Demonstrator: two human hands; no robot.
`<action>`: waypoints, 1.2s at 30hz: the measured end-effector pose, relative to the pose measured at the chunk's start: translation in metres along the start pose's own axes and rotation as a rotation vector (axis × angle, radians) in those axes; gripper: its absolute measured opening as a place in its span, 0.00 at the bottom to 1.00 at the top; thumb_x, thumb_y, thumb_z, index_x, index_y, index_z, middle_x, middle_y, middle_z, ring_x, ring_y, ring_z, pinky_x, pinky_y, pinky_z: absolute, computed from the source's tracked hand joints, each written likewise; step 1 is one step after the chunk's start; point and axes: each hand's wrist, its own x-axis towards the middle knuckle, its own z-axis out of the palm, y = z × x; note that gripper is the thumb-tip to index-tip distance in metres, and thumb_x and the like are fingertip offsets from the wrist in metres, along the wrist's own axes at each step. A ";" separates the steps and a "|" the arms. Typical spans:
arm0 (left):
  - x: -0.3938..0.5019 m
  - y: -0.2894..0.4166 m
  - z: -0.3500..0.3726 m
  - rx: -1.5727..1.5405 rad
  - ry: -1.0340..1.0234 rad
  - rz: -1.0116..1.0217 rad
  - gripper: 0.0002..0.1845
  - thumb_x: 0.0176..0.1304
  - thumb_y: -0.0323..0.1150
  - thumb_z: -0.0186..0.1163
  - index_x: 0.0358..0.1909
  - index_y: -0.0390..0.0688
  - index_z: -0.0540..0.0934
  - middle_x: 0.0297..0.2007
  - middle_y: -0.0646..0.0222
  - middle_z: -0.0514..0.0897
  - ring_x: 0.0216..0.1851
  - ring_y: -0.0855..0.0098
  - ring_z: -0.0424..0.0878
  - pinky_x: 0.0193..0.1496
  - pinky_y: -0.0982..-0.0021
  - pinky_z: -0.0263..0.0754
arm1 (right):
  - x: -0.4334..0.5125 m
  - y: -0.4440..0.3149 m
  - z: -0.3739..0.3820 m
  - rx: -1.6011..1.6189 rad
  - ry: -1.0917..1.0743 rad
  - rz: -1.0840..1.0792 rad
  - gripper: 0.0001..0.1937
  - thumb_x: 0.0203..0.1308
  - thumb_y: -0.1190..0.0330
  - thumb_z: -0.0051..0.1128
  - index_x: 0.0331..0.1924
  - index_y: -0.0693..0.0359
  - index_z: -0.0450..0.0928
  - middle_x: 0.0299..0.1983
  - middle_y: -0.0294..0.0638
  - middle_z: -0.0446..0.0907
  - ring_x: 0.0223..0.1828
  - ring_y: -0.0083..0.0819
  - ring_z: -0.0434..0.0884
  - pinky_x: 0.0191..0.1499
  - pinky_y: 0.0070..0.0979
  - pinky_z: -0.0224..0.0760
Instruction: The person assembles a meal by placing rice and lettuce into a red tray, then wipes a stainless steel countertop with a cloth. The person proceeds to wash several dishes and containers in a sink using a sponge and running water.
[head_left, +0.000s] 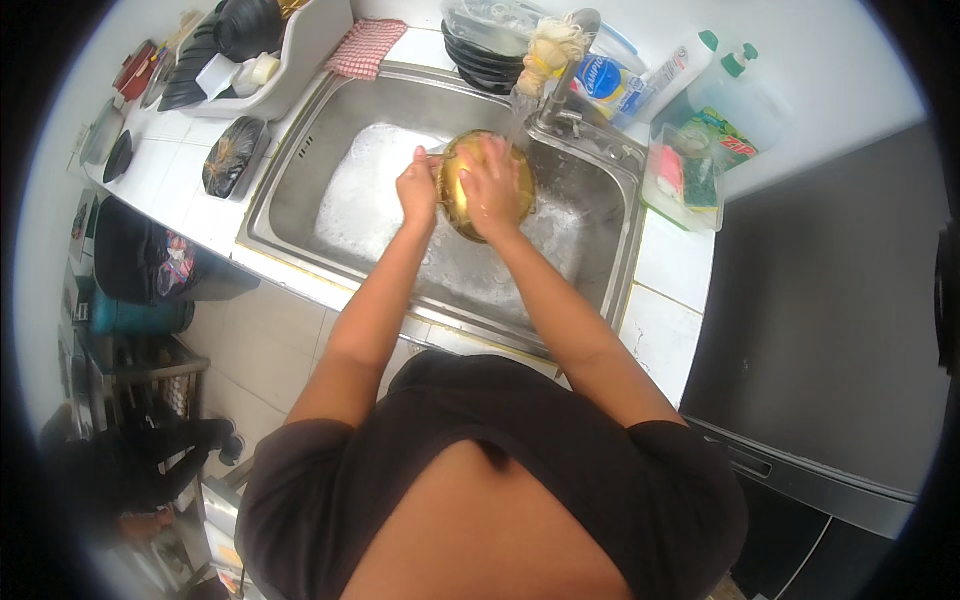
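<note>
Over the steel sink (289, 217), my left hand (420, 187) grips the side of a gold-coloured metal pot or bowl (459, 196), at what looks like its handle. My right hand (491, 184) lies with spread fingers flat on the pot's gold surface. Water runs from the faucet (559, 94), whose spout has a cloth (553, 52) tied round it, and falls beside my right hand. White suds (367, 180) cover part of the sink's left side.
Left of the sink stand a dish rack (300, 56) and a black-lidded container (238, 157). Black plates (480, 67) are stacked behind; a red checked cloth (367, 46) lies near them. At right are a sponge tray (682, 180), bottles (739, 97) and a dark refrigerator (810, 300). Another person (142, 465) is at lower left.
</note>
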 end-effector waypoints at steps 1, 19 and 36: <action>0.004 0.001 -0.007 -0.024 0.035 0.021 0.24 0.67 0.45 0.45 0.27 0.33 0.80 0.21 0.68 0.78 0.22 0.79 0.70 0.28 0.75 0.65 | -0.006 0.016 0.001 0.152 -0.024 0.218 0.20 0.62 0.57 0.42 0.56 0.55 0.69 0.60 0.49 0.63 0.65 0.43 0.56 0.64 0.47 0.45; 0.033 -0.057 -0.060 -0.473 -0.139 -0.693 0.21 0.63 0.43 0.34 0.52 0.47 0.67 0.49 0.66 0.73 0.51 0.64 0.69 0.58 0.52 0.56 | 0.124 -0.021 -0.063 0.560 -0.324 0.441 0.27 0.58 0.43 0.43 0.21 0.60 0.76 0.18 0.36 0.72 0.27 0.25 0.73 0.33 0.25 0.64; 0.032 -0.021 -0.012 -0.670 -0.373 -0.227 0.24 0.67 0.48 0.43 0.63 0.53 0.59 0.62 0.65 0.60 0.63 0.62 0.60 0.62 0.57 0.60 | -0.017 0.061 -0.087 1.392 -0.066 1.176 0.26 0.66 0.50 0.36 0.48 0.67 0.71 0.44 0.45 0.77 0.44 0.32 0.76 0.49 0.29 0.67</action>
